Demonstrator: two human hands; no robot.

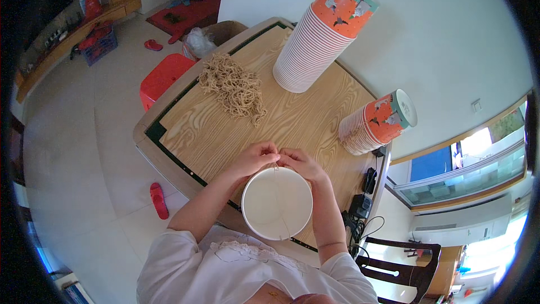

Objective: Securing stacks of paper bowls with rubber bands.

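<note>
Close in front of me a white paper bucket is tilted so that its round opening faces up toward me. A thin tan string runs across the opening from the far rim to the near rim. At the far rim my left hand and my right hand meet, fingertips pinched together on the string; the exact grip is partly hidden. Beyond them, a tangled heap of tan string lies on the wooden table.
A tall stack of paper buckets stands at the table's back by the wall. A shorter stack sits at the right, with string on its side. Black adapters and cables lie along the right edge. A red stool is left of the table.
</note>
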